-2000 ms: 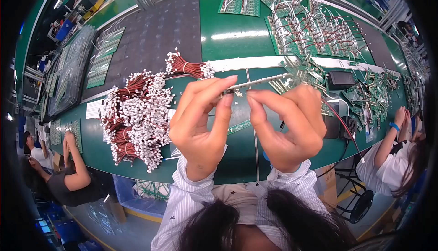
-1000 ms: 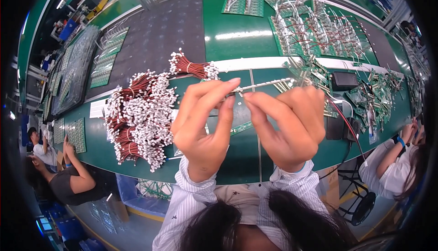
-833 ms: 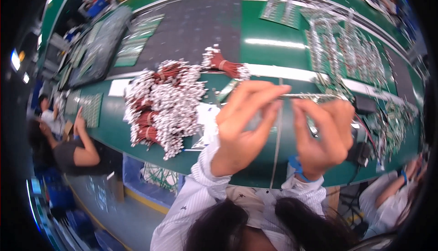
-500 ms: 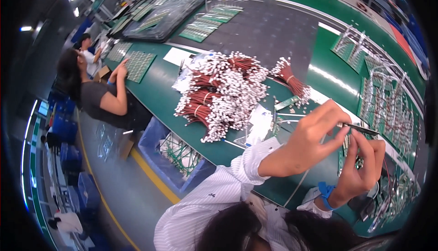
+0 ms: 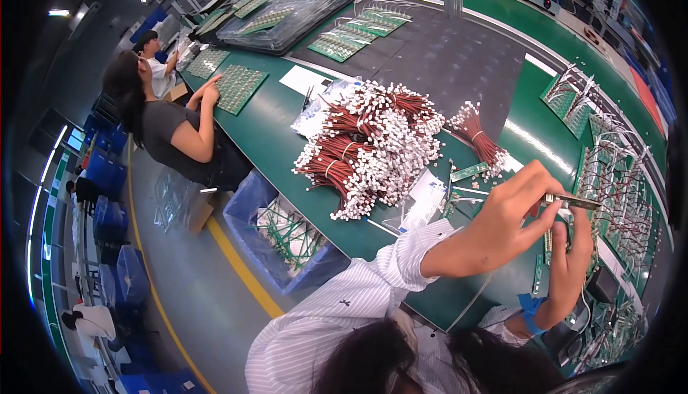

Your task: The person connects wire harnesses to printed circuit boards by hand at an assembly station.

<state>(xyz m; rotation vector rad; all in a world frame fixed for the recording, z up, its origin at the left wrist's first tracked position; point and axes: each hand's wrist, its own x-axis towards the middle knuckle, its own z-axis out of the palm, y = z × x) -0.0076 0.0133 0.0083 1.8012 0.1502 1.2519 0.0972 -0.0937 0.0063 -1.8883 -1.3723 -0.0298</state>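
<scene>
My left hand (image 5: 494, 222) pinches one end of a narrow circuit board strip (image 5: 582, 202) between thumb and fingertips, holding it above the green bench. Just below the strip is my right hand (image 5: 570, 261), a blue band (image 5: 531, 314) round its wrist. Its thumb and fingertips are drawn together close under the strip; whatever is between them is too small to make out. Left of my hands lies a big heap of red-brown cable bundles (image 5: 351, 154) with white connectors. One separate cable bundle (image 5: 479, 136) rests nearer, beside a small green board (image 5: 469, 172).
Wired circuit boards (image 5: 616, 193) crowd the right side. A blue lined bin (image 5: 247, 226) of board scraps stands on the floor at the bench edge. Stacked clear trays (image 5: 294, 18) sit far left, and a co-worker (image 5: 172, 125) handles a board panel (image 5: 240, 87) there.
The view has shifted, so the bench appears further right. My left hand still holds the strip; the right hand's fingers have straightened upward beneath it.
</scene>
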